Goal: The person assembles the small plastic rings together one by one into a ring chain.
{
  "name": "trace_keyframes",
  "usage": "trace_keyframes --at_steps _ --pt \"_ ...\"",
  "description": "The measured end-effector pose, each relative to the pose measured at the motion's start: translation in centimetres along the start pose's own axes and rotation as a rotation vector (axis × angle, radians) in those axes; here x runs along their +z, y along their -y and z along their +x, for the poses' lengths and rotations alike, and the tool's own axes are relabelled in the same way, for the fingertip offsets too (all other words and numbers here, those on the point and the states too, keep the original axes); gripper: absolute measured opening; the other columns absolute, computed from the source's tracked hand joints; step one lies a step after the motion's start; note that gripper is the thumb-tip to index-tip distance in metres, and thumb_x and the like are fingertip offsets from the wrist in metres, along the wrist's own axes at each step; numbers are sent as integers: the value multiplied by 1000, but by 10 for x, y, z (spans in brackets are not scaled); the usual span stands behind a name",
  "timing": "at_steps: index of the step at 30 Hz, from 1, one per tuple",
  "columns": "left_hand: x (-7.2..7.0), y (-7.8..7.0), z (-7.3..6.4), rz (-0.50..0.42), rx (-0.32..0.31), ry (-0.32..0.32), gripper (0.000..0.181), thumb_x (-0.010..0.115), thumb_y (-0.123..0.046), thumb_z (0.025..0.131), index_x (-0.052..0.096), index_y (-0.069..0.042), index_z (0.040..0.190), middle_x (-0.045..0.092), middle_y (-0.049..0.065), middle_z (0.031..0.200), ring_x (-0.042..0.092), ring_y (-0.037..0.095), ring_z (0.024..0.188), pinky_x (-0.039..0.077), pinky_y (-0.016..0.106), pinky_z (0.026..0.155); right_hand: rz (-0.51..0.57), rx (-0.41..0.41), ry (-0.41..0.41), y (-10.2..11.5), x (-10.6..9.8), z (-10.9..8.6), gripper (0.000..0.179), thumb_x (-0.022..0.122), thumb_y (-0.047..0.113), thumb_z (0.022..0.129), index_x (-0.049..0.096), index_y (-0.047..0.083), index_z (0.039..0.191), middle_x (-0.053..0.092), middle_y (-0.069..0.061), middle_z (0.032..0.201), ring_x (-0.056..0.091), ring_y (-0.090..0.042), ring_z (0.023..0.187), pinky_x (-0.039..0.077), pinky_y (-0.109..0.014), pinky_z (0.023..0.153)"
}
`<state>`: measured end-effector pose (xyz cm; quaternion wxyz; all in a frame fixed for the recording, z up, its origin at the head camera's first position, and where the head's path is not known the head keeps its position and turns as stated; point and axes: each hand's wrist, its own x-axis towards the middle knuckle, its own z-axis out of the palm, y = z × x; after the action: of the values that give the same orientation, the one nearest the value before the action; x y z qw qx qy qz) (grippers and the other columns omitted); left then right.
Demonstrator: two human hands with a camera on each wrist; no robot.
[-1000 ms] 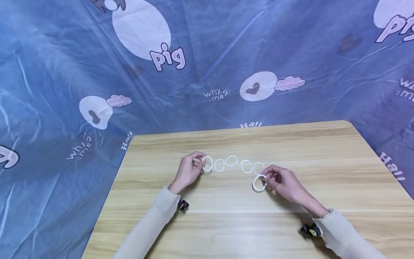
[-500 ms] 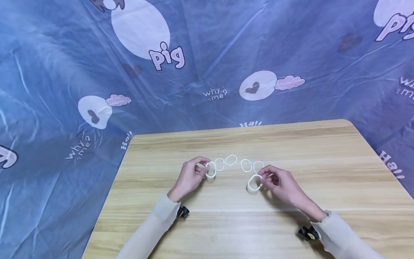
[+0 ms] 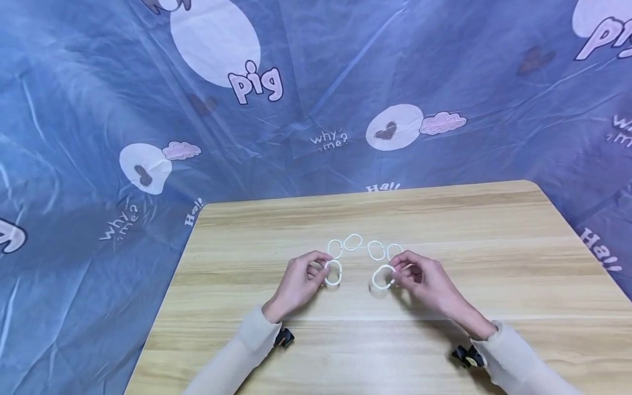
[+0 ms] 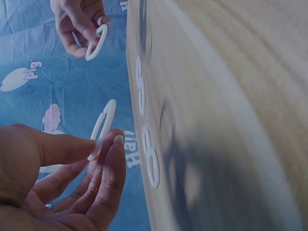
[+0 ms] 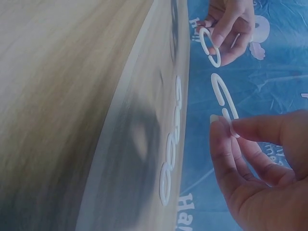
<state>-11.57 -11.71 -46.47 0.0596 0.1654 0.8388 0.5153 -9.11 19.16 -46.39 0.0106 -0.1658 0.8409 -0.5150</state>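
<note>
Between its thumb and fingertips my left hand (image 3: 298, 282) pinches a white oval plastic ring (image 4: 110, 113), raised above the table. My right hand (image 3: 427, 280) pinches a similar white ring (image 5: 223, 88), also off the table. A small gap shows in the side of the right one in the right wrist view. The two held rings face each other, apart, in front of the chest. Just beyond them lie several more white rings on the wood: a pair at the left (image 3: 344, 244) and a pair at the right (image 3: 368, 249), the rightmost partly behind the right fingers.
The light wooden table (image 3: 345, 345) has a rounded far edge. A blue printed cloth (image 3: 296, 175) hangs behind it and along the sides. Small black devices are at the left wrist (image 3: 284, 337) and the right wrist (image 3: 466, 356).
My left hand has carried its ring to the right and toward the body. The right hand's ring has shifted left, so the two rings are closer together.
</note>
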Motion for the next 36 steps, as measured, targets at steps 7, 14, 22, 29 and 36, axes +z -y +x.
trace_keyframes --at_steps 7,14,22,29,36 --pt "12 0 -8 -49 0 23 25 69 5 96 69 3 120 73 23 102 77 33 73 66 27 62 -6 -41 8 4 5 -2 24 75 -9 86 68 -3 109 75 -17 96 71 -8 81 65 -21 74" --pt "25 -5 -13 -112 1 24 27 70 6 94 69 2 120 72 23 103 77 37 74 67 35 65 41 -46 18 8 4 -2 24 74 -9 88 67 -6 110 75 -21 97 73 -11 81 66 -22 76" --pt "41 -9 -23 -116 6 43 26 70 0 97 68 -1 122 73 17 103 78 26 75 67 26 66 53 -67 9 9 1 -4 26 73 -12 87 67 -7 111 74 -21 97 73 -9 81 66 -23 75" --pt "52 -11 -31 -170 -5 35 27 70 -1 97 67 1 124 72 17 106 79 28 78 68 34 71 60 -65 18 9 1 -9 27 74 -10 87 67 -6 112 74 -22 99 73 -10 82 66 -23 76" --pt "62 -15 -34 -211 -8 33 28 71 -1 96 66 3 124 72 18 105 79 33 81 68 33 71 82 -54 41 9 2 -12 27 75 -8 87 66 -5 113 74 -22 101 75 -15 83 66 -24 77"
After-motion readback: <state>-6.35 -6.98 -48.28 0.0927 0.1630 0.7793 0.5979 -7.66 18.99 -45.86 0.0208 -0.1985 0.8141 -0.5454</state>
